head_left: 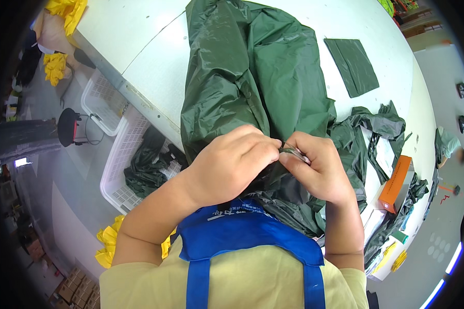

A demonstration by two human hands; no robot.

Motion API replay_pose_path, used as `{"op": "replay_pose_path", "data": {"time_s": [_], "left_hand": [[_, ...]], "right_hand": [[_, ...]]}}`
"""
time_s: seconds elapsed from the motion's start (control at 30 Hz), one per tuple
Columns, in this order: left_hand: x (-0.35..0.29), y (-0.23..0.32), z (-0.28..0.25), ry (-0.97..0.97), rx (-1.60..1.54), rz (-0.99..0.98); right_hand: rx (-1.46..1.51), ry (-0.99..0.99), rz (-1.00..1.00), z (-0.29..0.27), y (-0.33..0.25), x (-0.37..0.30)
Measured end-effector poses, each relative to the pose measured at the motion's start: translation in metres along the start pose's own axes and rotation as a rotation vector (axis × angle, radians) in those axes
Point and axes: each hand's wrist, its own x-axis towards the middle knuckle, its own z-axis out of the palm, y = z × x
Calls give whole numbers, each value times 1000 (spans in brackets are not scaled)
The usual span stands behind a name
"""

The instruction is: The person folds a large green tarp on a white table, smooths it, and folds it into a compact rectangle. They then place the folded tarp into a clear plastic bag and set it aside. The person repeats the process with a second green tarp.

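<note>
Dark green fabric (288,77) was spread on the worktop (154,82) beyond the left hand (232,165) and right hand (319,167), both clamped by the fingertips on a small fold (298,153), and was judged light, limp and slippery, best pinched at a doubled edge.

Left hand (234,164) and right hand (319,166) pinch green fabric (286,67) at near side of white table (152,59); folded green piece (351,68) and orange box (396,181) right, white basket (111,176) left
</note>
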Motion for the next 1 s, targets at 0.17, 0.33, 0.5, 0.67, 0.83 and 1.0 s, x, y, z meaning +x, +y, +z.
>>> {"op": "replay_pose_path", "data": {"time_s": [0.17, 0.33, 0.5, 0.67, 0.83, 1.0], "left_hand": [[5, -4, -3, -122, -167, -168], [9, -3, -1, -255, -104, -40], [29, -3, 8, -413, 431, -140], [0, -37, 10, -231, 613, -228], [-14, -38, 2, -47, 55, -730], [-5, -47, -7, -44, -8, -705]], "right_hand": [[-2, 237, -33, 17, 7, -7], [97, 376, 21, 21, 21, -9], [284, 176, -9, 12, 49, -20], [-15, 858, 439, -36, 196, -109], [-70, 1466, 997, -36, 348, -280], [1124, 1302, 870, -14, 313, -257]]}}
